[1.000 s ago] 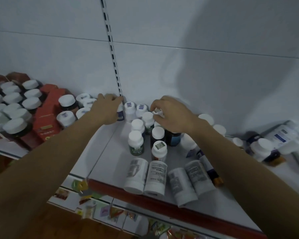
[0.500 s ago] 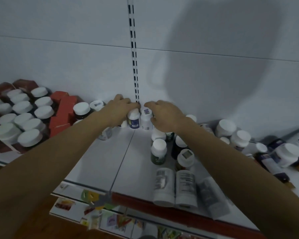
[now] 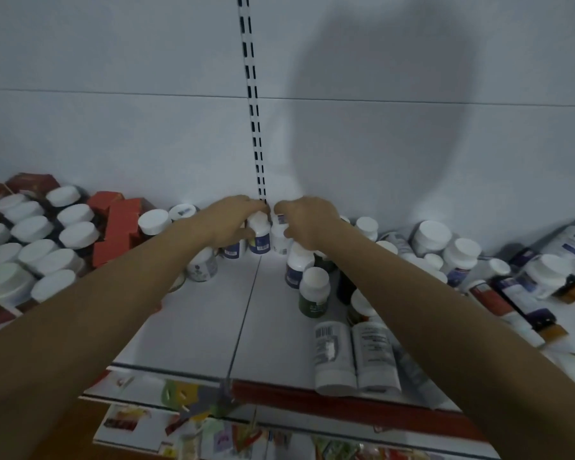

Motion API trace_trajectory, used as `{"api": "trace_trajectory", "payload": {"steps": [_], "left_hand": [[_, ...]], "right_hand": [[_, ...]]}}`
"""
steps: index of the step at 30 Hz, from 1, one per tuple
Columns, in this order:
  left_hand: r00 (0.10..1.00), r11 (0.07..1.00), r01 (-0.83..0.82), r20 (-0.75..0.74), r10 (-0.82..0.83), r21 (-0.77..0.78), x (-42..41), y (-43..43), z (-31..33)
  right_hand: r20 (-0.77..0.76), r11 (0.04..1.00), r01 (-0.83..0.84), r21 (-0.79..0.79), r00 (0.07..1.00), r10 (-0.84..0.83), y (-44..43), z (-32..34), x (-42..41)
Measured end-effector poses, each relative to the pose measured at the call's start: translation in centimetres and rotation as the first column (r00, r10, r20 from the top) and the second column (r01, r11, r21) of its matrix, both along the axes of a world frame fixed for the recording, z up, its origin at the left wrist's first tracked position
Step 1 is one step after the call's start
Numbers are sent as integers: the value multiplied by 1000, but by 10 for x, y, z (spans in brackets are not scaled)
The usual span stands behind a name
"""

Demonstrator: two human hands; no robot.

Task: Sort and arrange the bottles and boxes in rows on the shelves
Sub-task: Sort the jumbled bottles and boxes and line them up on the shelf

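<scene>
While both my arms reach to the back of the shelf (image 3: 193, 327), my left hand (image 3: 231, 222) curls over the white cap of a blue-labelled bottle (image 3: 260, 240), fingers on top and thumb at its side, gripping it. My right hand (image 3: 309, 222) curls round a white bottle (image 3: 279, 240) just beside it. These 2 stand upright against the back wall, right below the slotted upright (image 3: 254, 127); I cannot tell whether they touch. Near my right forearm a green bottle (image 3: 313, 293) stands upright, and 2 lying bottles (image 3: 334, 356) rest side by side at the shelf's front edge. To the left, white-capped jars (image 3: 34, 250) stand packed together beside red boxes (image 3: 120, 227). To the right lies a loose heap of bottles (image 3: 512, 280).
</scene>
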State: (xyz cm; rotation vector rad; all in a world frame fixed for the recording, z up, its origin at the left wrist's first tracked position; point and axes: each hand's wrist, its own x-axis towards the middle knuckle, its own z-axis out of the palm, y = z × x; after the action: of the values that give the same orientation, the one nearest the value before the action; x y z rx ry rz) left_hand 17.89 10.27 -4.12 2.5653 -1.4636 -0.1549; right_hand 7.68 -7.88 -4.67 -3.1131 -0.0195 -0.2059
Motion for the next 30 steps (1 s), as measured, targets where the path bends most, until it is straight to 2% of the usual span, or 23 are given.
{"api": "trace_trajectory", "payload": {"steps": [5,9,12,16,20,24,26,28,30], "left_hand": [[999,998,-40,-30,38,-44,-9,2,3],[995,995,-68,-79,62,-79,-30,4,3],[987,984,-112,-129,94,-136,-55,-1,-2],[985,956,-153,-117,127,-251,-82,-22,-9],[966,921,-229,-189,175,-317,-104,-39,-18],[912,862,-328,-366,184,-386,-119,-50,-15],[922,877,-309,-343,181,-367,-119,-51,-16],[955,889,-270,-217,200,-369,-118,-46,-13],[986,884,-167,-73,151,-437,-121,-36,-5]], "right_hand": [[-55,998,29,55,998,-26,-10,7,-7],[-3,999,22,24,1000,-22,-26,19,-19],[-51,999,9,-40,999,-11,-33,27,-26],[-126,995,12,-98,992,-24,-34,26,-30],[-168,999,15,36,986,-9,-39,21,-39],[-76,995,49,92,996,-42,-48,27,-51],[-16,993,46,106,999,-45,-53,33,-62],[60,994,24,111,998,-31,-57,39,-81],[137,995,-6,104,991,-8,-59,43,-105]]}}
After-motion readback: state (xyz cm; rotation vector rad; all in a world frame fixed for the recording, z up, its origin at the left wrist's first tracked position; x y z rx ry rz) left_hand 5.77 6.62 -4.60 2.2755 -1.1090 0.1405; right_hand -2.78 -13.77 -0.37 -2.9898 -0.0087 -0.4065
